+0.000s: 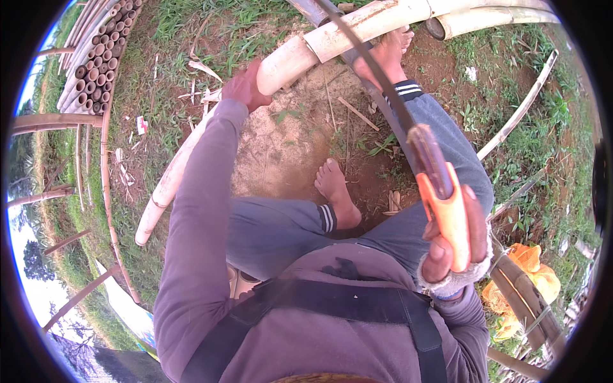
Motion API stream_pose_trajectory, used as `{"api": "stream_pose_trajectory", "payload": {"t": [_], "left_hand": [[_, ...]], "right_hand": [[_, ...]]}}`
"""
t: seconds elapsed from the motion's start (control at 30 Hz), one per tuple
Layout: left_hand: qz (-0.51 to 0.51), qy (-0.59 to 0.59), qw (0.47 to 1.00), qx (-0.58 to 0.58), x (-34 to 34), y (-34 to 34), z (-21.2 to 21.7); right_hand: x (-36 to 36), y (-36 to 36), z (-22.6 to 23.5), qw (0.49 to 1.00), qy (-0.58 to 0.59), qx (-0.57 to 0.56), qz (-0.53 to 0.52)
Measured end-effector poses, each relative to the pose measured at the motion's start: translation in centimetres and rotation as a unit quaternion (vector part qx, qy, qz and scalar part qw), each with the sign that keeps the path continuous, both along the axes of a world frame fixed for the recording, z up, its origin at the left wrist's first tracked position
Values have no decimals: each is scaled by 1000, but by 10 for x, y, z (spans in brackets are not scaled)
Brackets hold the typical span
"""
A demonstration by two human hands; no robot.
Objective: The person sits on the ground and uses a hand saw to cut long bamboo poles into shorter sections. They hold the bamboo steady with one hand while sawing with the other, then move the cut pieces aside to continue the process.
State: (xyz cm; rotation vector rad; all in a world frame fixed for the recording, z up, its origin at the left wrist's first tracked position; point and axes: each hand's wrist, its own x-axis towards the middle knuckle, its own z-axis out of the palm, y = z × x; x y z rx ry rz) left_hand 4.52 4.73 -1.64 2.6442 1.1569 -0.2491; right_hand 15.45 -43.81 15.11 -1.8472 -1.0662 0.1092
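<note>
My left hand (248, 88) is closed on the near left end of a thick, pale bamboo pole (287, 62), which runs up to the right past a joint ring. My right hand (450, 246) grips the orange handle of what looks like a saw (456, 220). Its long, dark, narrow blade points up and left, seen nearly edge-on, and passes in front of the pole. Whether the blade touches the bamboo I cannot tell. A pale cuff wraps my right wrist. My bare feet are on the ground, one of them close by the pole.
Cut bamboo lengths are stacked (96, 76) at the far left, beside a pole frame (105, 172). A thinner bamboo piece (167, 185) lies left of my arm; another pole (491, 22) lies at the far right. An orange sack (539, 277) sits by dark poles at the right. Pale sawdust-like material (274, 147) covers the soil.
</note>
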Motion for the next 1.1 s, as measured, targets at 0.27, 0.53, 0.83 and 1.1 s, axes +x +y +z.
{"api": "stream_pose_trajectory", "payload": {"t": [0.27,0.53,0.83,1.1], "left_hand": [[-25,-4,998,-59,4,38,-30],[-14,-16,980,198,-9,15,-82],[12,48,999,11,4,35,-71],[-4,53,995,-79,5,60,-65]], "right_hand": [[48,30,-33,990,71,-3,-123],[28,62,-87,999,11,-38,0],[29,175,-175,991,-87,-14,99],[40,236,-235,996,-67,5,66]]}}
